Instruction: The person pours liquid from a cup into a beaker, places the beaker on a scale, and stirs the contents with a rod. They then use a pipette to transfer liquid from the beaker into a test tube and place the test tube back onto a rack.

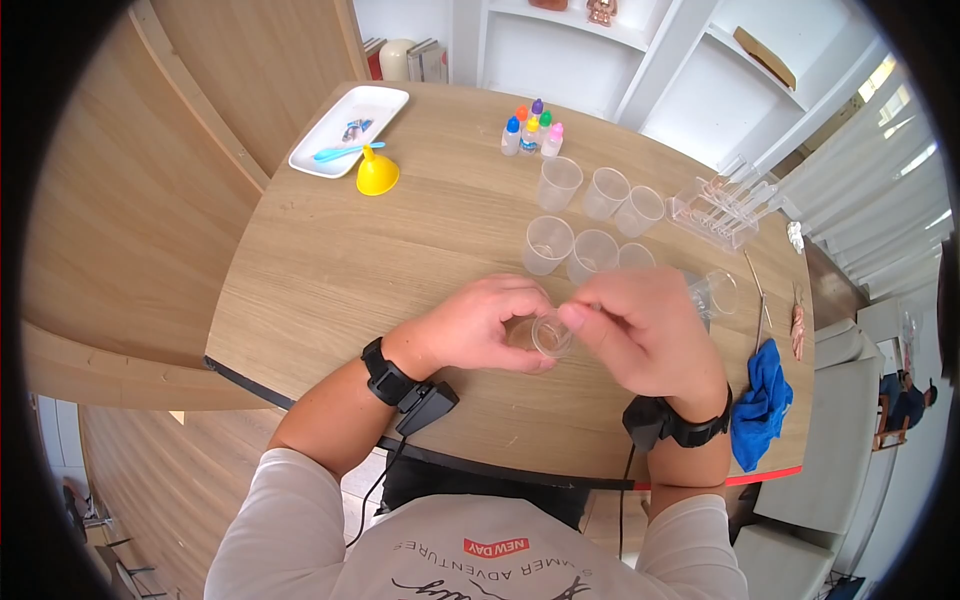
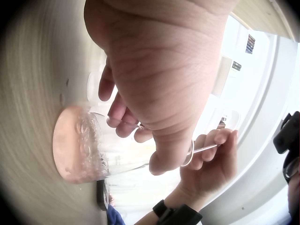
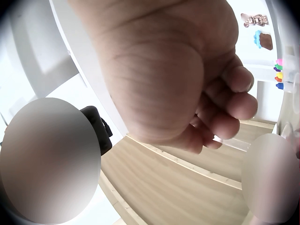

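Observation:
A clear plastic cup [image 1: 552,338] stands near the front middle of the table, with the left hand [image 1: 478,325] curled round its side. In the left wrist view, the cup [image 2: 77,145] shows a pinkish, bubbly content at its bottom; the left hand [image 2: 161,65] covers part of its wall. Above the rim, the right hand [image 1: 655,330] pinches a thin rod [image 2: 206,148] that slants toward the cup's mouth. The rod's lower end cannot be made out. The right hand [image 3: 173,70] shows curled fingers in the right wrist view, its fingertips' hold partly hidden.
Several clear cups [image 1: 560,185] stand beyond the hands, with dropper bottles [image 1: 530,137] behind them. At right are a clear rack [image 1: 715,215] and a blue cloth [image 1: 763,405]. A yellow funnel [image 1: 378,175] and white tray [image 1: 305,150] lie at the far left.

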Available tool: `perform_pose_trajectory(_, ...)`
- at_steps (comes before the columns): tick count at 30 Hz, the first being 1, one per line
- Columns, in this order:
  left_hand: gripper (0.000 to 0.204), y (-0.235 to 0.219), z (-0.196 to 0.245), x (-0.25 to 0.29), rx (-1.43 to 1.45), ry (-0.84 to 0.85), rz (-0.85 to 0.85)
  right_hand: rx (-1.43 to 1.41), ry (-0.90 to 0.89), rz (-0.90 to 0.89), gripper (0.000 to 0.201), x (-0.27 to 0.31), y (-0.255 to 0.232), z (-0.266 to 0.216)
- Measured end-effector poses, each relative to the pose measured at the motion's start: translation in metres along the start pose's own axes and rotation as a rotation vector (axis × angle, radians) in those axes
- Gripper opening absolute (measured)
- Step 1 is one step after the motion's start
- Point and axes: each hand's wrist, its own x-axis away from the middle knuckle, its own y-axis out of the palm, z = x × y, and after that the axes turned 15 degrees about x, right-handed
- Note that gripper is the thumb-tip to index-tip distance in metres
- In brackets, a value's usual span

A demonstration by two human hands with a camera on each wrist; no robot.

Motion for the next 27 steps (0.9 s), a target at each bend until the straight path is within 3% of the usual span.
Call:
perform_pose_trajectory(2,0.038,0.0,-0.0004,-0.0001,0.0,0.004,0.002,0.031,0.086,0.096,0.004,-0.0007,0.0016,-0.0022)
perform_pose_trajectory(6,0.038,-0.0003,-0.0039,0.001,0.002,0.02,-0.005,-0.007,-0.029,-0.018,0.005,-0.0001,-0.0008,0.0023)
perform_pose_trajectory(8,0.038,0.0003,-0.004,0.0011,0.008,0.016,-0.006,0.019,0.053,0.069,0.007,0.0005,0.0014,-0.0003)
perform_pose_trajectory(15,0.038,0.0005,-0.0033,0.0012,-0.014,0.007,0.004,0.01,0.004,0.019,0.008,-0.0007,0.0002,0.0013)
perform_pose_trajectory(17,0.038,0.0005,-0.003,0.001,-0.014,0.021,0.013,0.021,0.043,0.108,0.008,-0.0013,0.003,0.0007)
perform_pose_trajectory(21,0.037,0.0002,-0.0008,0.0,-0.012,0.01,0.001,0.005,-0.005,0.009,0.007,-0.0006,-0.0007,0.0008)
perform_pose_trajectory(24,0.037,0.0004,-0.0013,0.0001,0.003,0.012,0.004,0.015,0.094,0.101,0.007,-0.0007,0.0017,-0.0009)
perform_pose_trajectory(27,0.037,-0.0006,-0.0006,0.0007,0.005,-0.002,-0.008,0.007,-0.011,0.034,0.009,-0.001,-0.0003,0.0011)
